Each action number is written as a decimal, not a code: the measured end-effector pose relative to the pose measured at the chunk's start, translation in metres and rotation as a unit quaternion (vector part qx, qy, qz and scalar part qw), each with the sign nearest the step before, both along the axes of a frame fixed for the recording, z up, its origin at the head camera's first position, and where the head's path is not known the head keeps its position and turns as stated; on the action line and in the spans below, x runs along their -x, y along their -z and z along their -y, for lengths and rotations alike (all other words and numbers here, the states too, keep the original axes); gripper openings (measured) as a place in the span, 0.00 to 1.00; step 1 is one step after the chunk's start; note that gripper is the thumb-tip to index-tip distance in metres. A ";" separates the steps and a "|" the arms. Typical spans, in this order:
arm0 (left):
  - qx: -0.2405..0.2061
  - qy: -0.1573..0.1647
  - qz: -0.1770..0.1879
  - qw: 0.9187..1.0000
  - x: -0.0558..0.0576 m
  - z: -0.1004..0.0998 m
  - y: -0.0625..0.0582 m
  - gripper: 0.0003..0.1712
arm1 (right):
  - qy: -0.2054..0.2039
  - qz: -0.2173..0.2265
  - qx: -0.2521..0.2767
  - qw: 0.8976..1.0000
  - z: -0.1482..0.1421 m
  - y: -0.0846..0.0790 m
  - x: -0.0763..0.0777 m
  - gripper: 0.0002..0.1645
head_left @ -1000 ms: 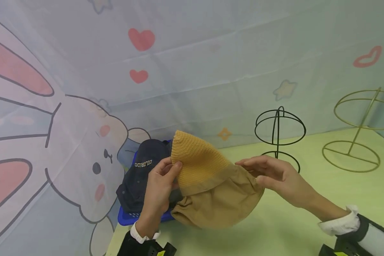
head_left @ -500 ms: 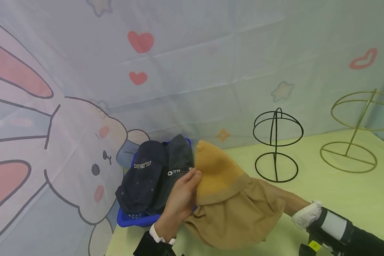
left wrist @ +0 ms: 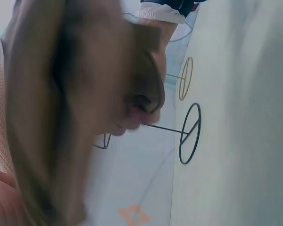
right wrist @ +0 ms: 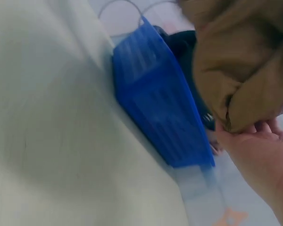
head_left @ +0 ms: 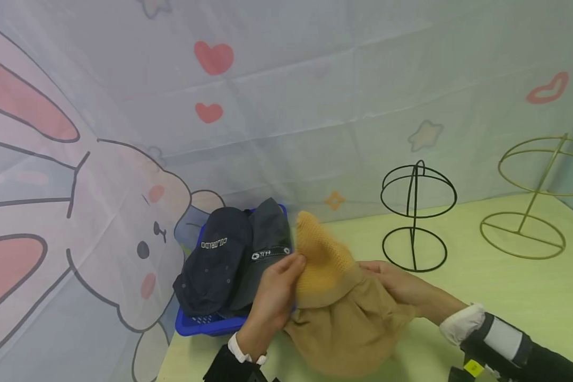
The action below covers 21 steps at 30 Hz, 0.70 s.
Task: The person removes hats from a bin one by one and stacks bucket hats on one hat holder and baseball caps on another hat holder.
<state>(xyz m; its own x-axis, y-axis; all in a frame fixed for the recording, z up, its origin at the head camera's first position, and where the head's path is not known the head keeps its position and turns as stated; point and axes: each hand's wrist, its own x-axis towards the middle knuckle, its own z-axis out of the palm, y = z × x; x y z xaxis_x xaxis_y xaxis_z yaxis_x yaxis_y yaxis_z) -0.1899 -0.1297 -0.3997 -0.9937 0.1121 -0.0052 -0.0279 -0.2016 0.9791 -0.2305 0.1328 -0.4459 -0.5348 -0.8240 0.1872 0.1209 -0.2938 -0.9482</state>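
Note:
A bucket-style hat hangs above the table, with a mustard knit crown and a tan cloth brim (head_left: pixel 348 329). My left hand (head_left: pixel 274 292) pinches the left edge of the knit part between thumb and fingers. On the other side, my right hand (head_left: pixel 403 286) holds the hat; its fingertips are partly hidden behind the cloth in the head view. The right wrist view has that same hand (right wrist: pixel 259 150) gripping a fold of the tan fabric. Blurred brim cloth (left wrist: pixel 52 113) fills much of the left wrist view.
Left of the hat, a blue basket (head_left: pixel 210 329) holds a navy cap (head_left: pixel 215 265) lettered COLORADO and a dark grey cap (head_left: pixel 267 228). A black wire hat stand (head_left: pixel 414 216) and a gold wire stand (head_left: pixel 530 212) stand at the right. A printed cloth (head_left: pixel 315 132) hangs behind.
The hat and my left hand have moved right and slightly down, uncovering the grey cap. My right hand shifted left, went behind the hat, and now shows partly again at its right side.

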 end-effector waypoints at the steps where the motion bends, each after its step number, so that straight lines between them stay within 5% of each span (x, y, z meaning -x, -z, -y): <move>1: 0.009 -0.006 0.000 1.000 0.000 0.001 0.000 0.25 | -0.004 0.011 0.010 1.000 -0.003 0.001 0.001 0.21; 7: 0.033 -0.021 0.003 0.999 -0.004 0.003 -0.004 0.18 | 0.030 0.028 0.031 0.999 -0.036 0.004 0.003 0.18; 12: 0.046 -0.028 0.008 0.999 -0.007 0.000 -0.006 0.14 | 0.074 -0.006 0.021 0.997 -0.070 0.003 -0.003 0.20; 21: 0.181 -0.003 -0.019 0.983 -0.023 0.008 -0.014 0.17 | 0.117 -0.100 -0.058 0.986 -0.121 0.001 -0.010 0.24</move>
<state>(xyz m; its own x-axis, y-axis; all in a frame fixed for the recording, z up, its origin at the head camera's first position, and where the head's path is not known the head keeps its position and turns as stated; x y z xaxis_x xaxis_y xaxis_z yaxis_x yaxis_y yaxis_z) -0.1668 -0.1381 -0.3861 -0.9945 0.1047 -0.0074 0.0094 0.1597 0.9871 -0.2202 0.2535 -0.4466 -0.6747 -0.7045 0.2204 -0.1302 -0.1803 -0.9750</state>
